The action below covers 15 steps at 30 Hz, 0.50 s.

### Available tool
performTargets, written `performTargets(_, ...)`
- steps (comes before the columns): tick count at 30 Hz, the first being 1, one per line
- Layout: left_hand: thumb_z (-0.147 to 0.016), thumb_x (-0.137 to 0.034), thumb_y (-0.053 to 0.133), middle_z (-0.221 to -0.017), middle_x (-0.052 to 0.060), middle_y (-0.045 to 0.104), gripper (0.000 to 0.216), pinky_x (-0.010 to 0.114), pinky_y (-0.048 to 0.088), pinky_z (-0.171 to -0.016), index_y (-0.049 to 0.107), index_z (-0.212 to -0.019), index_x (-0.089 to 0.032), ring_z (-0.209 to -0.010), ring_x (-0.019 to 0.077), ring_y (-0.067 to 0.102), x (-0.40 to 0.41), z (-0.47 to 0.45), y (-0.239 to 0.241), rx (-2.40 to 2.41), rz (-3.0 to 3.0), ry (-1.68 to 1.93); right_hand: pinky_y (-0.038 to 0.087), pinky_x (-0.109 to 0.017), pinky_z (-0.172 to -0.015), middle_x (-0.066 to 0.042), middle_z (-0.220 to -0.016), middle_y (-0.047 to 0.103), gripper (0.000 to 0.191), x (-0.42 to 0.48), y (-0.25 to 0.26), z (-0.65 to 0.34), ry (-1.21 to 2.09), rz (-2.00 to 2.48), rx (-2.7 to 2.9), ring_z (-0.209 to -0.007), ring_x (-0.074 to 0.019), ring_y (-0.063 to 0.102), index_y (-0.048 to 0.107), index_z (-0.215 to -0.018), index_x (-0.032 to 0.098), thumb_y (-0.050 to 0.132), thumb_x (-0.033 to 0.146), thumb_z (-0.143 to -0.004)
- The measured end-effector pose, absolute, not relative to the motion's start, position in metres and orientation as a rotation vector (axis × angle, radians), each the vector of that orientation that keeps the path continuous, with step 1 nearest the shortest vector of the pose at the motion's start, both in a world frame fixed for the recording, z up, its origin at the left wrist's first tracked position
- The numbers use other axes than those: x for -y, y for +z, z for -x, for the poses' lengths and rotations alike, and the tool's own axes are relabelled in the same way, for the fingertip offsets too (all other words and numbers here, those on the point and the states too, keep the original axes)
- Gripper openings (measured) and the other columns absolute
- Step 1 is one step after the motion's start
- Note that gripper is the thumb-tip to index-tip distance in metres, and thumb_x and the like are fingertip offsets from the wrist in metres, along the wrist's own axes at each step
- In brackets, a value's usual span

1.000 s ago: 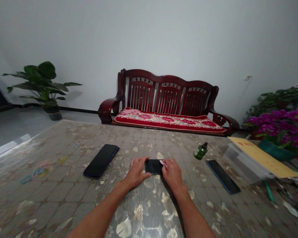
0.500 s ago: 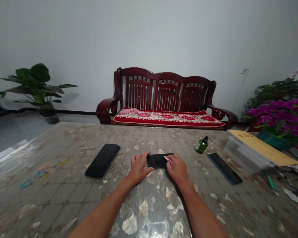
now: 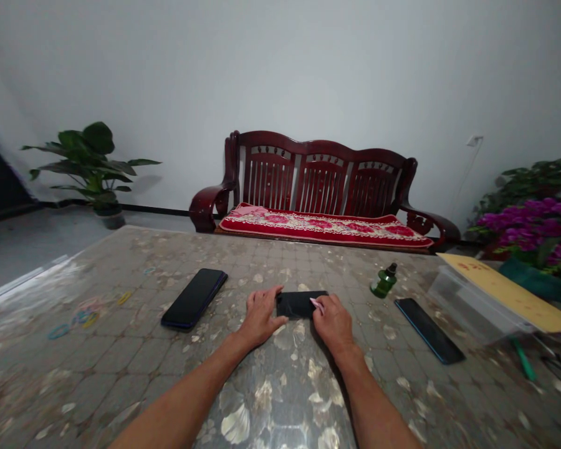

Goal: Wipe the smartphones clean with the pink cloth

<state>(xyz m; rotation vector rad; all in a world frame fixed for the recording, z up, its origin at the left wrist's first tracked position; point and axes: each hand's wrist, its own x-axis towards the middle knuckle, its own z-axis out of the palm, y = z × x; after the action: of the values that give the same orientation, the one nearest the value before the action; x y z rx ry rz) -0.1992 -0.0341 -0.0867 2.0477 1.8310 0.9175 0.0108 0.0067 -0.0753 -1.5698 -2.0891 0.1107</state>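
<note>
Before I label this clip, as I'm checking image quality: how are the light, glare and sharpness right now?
Head view: dim, soft indoor light; pale glare on the tabletop at bottom centre; dark shadow beside the right forearm; a pale patch on the phone, smudge or reflection unclear; coloured bands soft; outer edges blurred and stretched.

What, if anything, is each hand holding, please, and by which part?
The left hand holds the middle phone by its left end; the right hand holds a small pink item, its gripped part hidden.
</note>
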Motion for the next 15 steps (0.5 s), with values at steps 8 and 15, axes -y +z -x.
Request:
performTargets(8, -0.072, -0.024, 0.073, -0.126, 0.01, 0.062, 0.071, 0.056, 0.029, -0.108, 0.046, -0.138, -0.024, -0.118, 0.0326, 0.053, 0.033, 0.202, -0.089, -1.783, -2.051, 0.964, 0.04, -0.022, -0.072, -0.003, -0.09, 0.064, 0.021, -0.007, -0.079, -0.011, 0.168, 1.465, 2.06, -0.082, -0.0145, 0.06, 0.07, -0.089, 0.021, 0.054, 0.009, -0.084)
performTargets(15, -0.072, -0.024, 0.075, -0.128, 0.011, 0.061, 0.072, 0.054, 0.031, -0.107, 0.046, -0.138, -0.024, -0.118, 0.0332, 0.052, 0.033, 0.204, -0.091, -1.759, -2.063, 0.978, 0.04, -0.023, -0.071, -0.003, -0.089, 0.064, 0.02, -0.01, -0.08, -0.014, 0.14, 1.524, 2.01, -0.081, -0.0155, 0.06, 0.069, -0.087, 0.021, 0.053, 0.008, -0.084)
